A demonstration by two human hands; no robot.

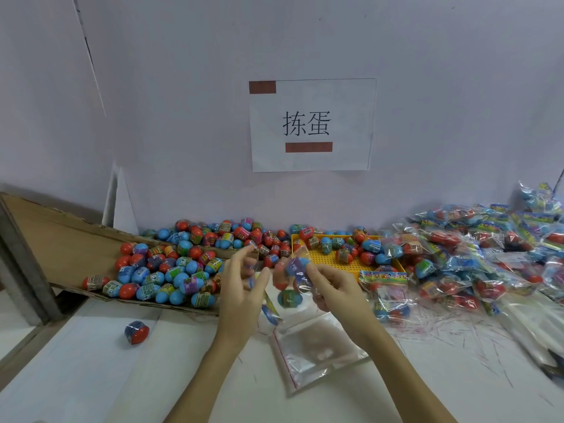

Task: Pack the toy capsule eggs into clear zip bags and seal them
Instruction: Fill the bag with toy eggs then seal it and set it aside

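Seen from a head-worn camera, two bare hands meet above a white tabletop (91, 377). The right hand (332, 288) grips a clear zip bag (294, 277) with capsule eggs inside, held up off the surface, probably so the eggs settle low and the mouth can be closed. The left hand (241, 279) is beside it, fingers spread and relaxed, holding nothing that can be made out; motion blur hides whether it touches the bag.

A heap of loose red and blue capsule eggs (171, 270) lies in a flattened cardboard box (61, 239) on the left, near that hand for easy picking. More sit in a yellow tray (335, 261) behind the hands. Empty zip bags (314, 352) lie flat just below the hands. Filled bags (476, 257) pile up on the right. One stray egg (136, 331) rests alone at front left.

Behind is a pale wall carrying a paper sign (311, 125) with two printed characters. The tabletop is marked with scribbled lines.
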